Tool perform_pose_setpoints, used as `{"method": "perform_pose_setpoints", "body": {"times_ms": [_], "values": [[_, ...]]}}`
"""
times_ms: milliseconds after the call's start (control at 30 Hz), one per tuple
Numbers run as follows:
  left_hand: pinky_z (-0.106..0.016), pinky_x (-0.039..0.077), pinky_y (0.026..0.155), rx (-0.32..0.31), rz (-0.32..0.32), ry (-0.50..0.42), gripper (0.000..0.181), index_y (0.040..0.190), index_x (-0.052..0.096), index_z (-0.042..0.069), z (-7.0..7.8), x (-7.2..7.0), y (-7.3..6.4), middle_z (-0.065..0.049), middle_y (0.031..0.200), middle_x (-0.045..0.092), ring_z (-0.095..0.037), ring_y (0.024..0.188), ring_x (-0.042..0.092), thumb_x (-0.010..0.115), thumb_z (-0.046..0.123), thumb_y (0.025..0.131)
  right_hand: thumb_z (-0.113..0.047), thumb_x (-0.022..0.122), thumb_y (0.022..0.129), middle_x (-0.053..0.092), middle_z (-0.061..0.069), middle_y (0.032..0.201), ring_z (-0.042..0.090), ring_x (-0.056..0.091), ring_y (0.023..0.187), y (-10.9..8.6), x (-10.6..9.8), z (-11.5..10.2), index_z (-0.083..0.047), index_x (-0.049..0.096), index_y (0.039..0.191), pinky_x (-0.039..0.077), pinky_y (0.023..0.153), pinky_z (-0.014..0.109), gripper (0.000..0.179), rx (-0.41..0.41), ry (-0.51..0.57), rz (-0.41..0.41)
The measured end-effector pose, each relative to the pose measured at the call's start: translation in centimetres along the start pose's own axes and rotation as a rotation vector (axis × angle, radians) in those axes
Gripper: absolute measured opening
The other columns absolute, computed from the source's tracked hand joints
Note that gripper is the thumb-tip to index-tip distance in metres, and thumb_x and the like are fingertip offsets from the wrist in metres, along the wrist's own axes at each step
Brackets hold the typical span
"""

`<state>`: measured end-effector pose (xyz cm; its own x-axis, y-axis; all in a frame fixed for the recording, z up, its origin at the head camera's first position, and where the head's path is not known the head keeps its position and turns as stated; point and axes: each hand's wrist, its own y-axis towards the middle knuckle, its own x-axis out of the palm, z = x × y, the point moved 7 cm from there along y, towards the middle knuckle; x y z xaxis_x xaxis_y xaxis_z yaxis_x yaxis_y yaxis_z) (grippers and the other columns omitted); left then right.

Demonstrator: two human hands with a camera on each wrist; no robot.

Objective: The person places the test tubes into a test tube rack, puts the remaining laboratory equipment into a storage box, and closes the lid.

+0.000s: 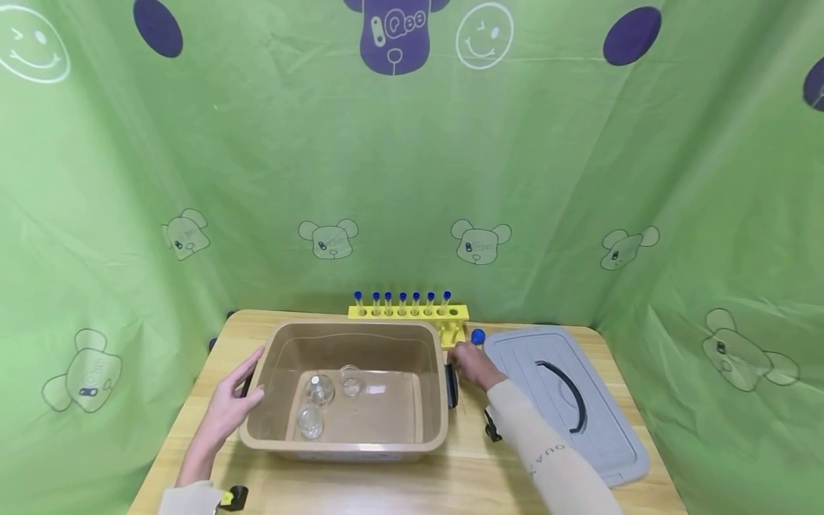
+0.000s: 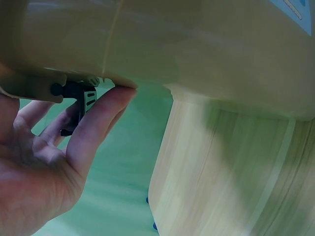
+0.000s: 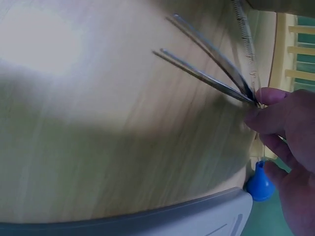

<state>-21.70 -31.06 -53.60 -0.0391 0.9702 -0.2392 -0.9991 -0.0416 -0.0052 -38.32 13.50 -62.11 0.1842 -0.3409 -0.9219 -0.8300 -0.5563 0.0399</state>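
Note:
In the head view a brown storage bin [image 1: 345,447] sits on the table, with glass flasks [image 1: 310,422] and a small glass beaker [image 1: 350,380] inside. My left hand [image 1: 227,406] touches its left rim, thumb spread apart from the fingers; in the left wrist view the fingers extend past a black handle [image 2: 74,92]. To the bin's right, my right hand [image 1: 475,366] pinches the joined end of metal tweezers [image 3: 206,78], whose arms spread apart. Beside them lies a graduated glass tube [image 3: 244,34], partly hidden by the fingers, in line with a blue rubber bulb [image 3: 260,184].
A yellow rack [image 1: 408,312] holding several blue-capped test tubes [image 1: 402,304] stands behind the bin. At the right lies a grey lid [image 1: 541,365] with a black handle [image 1: 573,393]. Green curtain [image 1: 412,157] surrounds the wooden table [image 1: 309,490].

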Motion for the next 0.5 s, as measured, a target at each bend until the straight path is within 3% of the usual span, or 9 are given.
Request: {"method": "perform_pose_setpoints", "body": {"times_ms": [267,500], "values": [[-0.045,0.063,0.085,0.000,-0.002,-0.010,0.071,0.159,0.036,0.008,-0.2,0.1,0.0,-0.030,0.162,0.027,-0.054,0.124,0.054,0.058,-0.010,0.094,0.019,0.063,0.071,0.066,0.001,0.075,0.022,0.064,0.072,-0.2,0.2,0.0,-0.011,0.074,0.079,0.061,0.070,0.034,0.033,-0.040,-0.016,0.012],[-0.043,0.064,0.084,0.005,-0.009,-0.021,0.070,0.159,0.035,0.008,-0.2,0.0,0.0,-0.028,0.162,0.028,-0.051,0.124,0.053,0.058,-0.009,0.095,0.018,0.064,0.077,0.068,0.004,0.076,0.020,0.065,0.071,-0.3,-0.3,-1.4,-0.010,0.075,0.082,0.060,0.066,0.033,0.031,-0.217,-0.121,0.066]]}}
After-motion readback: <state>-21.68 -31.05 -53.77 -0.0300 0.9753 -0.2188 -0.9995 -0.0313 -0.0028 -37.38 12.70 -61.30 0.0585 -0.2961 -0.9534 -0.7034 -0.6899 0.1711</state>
